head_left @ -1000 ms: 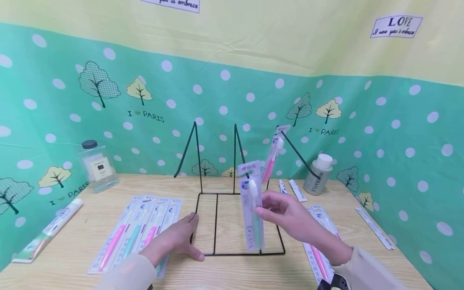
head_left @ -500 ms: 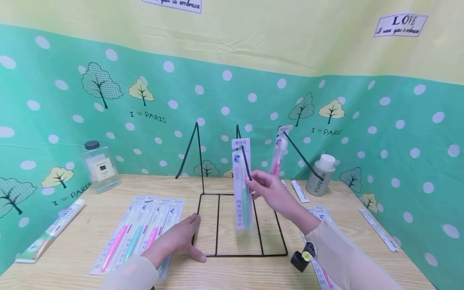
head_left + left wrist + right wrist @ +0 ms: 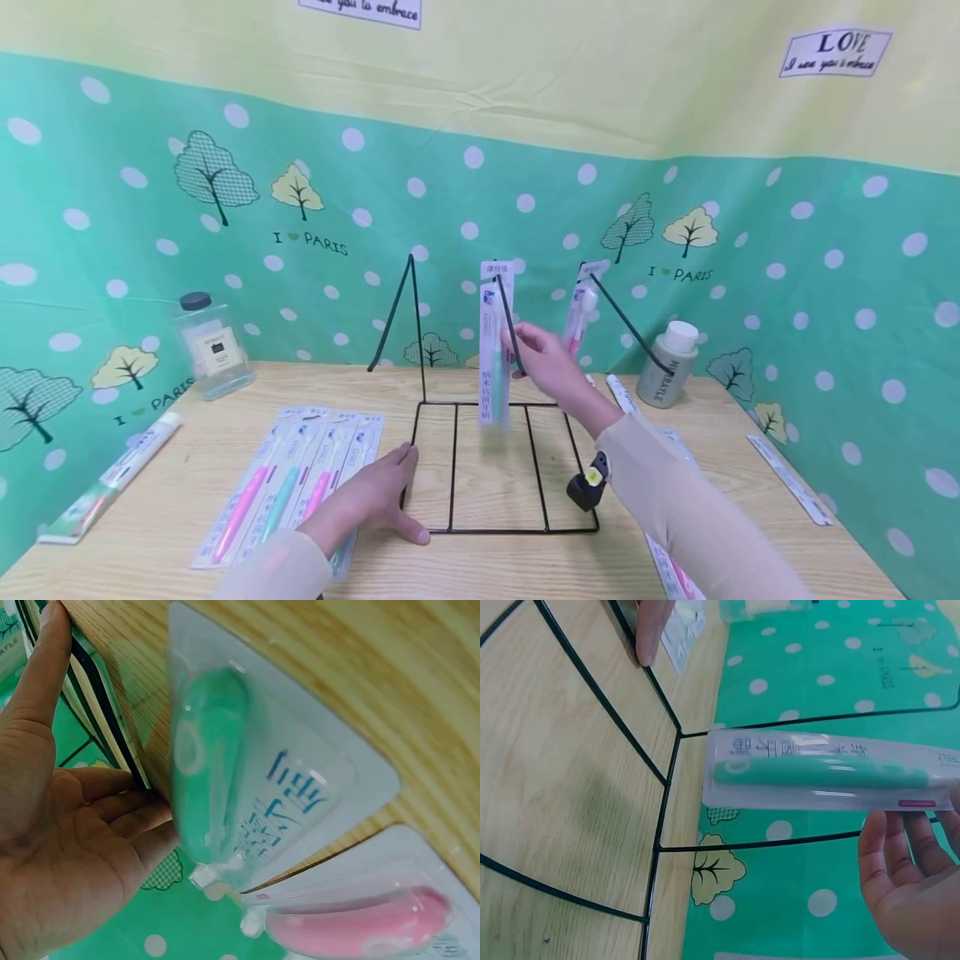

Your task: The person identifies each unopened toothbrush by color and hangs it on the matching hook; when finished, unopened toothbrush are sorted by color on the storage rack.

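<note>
A packaged toothbrush (image 3: 495, 350) with a green handle hangs upright on the middle hook of a black wire rack (image 3: 501, 531). My right hand (image 3: 546, 358) pinches its right edge; in the right wrist view, curled fingers (image 3: 911, 851) lie along the pack's lower edge. On the right hook hangs another packaged toothbrush (image 3: 580, 317) with a pink handle. The left hook (image 3: 390, 312) carries nothing. My left hand (image 3: 378, 492) rests on the rack's left base wire, thumb and fingers spread. Beside it lie several packaged toothbrushes (image 3: 281, 483), pink and green, partly under the forearm.
A glass bottle (image 3: 217, 346) stands at the back left, a grey bottle (image 3: 666, 367) at the back right. A toothpaste tube (image 3: 112, 479) lies far left. More toothbrush packs (image 3: 667, 550) lie under my right forearm. A thin white packet (image 3: 789, 481) lies near the right edge.
My right hand has carried the green toothbrush pack up and back along the middle hook, from its front end toward the rack's upright. My left hand has stayed on the base.
</note>
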The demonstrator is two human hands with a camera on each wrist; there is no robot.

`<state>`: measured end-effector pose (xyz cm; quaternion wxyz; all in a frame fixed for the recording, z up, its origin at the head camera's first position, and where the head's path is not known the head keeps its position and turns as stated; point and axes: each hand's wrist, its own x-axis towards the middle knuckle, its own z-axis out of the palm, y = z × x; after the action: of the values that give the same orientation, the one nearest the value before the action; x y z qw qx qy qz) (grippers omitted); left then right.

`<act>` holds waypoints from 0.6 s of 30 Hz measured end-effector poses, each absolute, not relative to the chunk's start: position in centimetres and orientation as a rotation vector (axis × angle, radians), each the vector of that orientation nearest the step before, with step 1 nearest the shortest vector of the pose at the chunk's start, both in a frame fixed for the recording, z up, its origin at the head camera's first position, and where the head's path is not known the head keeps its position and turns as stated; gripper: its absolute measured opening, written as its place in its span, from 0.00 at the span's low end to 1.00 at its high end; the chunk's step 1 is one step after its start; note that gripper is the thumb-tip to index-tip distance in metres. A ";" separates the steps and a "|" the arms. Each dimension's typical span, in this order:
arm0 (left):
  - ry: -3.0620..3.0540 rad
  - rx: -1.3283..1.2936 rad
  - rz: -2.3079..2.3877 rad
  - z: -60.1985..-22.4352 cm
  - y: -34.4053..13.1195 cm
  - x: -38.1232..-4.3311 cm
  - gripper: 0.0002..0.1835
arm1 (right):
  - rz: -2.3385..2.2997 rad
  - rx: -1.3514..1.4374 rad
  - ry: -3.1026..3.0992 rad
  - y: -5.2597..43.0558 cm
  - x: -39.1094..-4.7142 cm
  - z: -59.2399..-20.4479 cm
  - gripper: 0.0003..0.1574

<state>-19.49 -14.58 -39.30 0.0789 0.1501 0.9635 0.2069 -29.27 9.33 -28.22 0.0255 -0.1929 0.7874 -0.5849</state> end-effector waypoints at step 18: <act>2.894 0.451 0.616 -39.2 -14.5 -19.4 0.67 | -1.729 -0.506 2.575 8.6 -30.4 -27.9 0.24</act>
<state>-19.38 -14.48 -39.17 0.0742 0.1504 0.9643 0.2052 -30.41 8.65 -27.85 -0.0007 -0.1610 0.8193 -0.5503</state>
